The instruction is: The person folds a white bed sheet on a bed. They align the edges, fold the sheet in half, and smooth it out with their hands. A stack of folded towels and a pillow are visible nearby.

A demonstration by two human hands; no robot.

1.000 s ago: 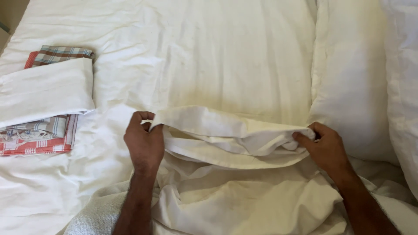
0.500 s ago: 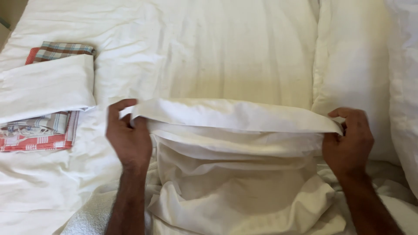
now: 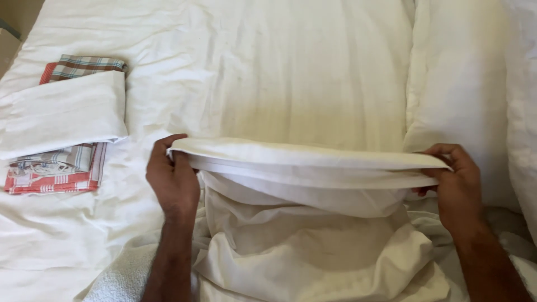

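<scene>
A white pillowcase (image 3: 313,223) is stretched taut between both hands above a white bed sheet (image 3: 291,67). My left hand (image 3: 172,182) grips its left corner at the open hem. My right hand (image 3: 457,187) grips the right corner. The hem forms a straight, layered edge from hand to hand, and the rest of the cloth hangs crumpled below it toward me.
At the left lies a folded white cloth (image 3: 61,114) on top of red and green checked towels (image 3: 53,173). A white pillow (image 3: 464,84) lies along the right side of the bed. A white towel (image 3: 120,274) shows at the near edge.
Both hands have moved apart and pulled the slack, bunched hem of the pillowcase into a straight, taut line.
</scene>
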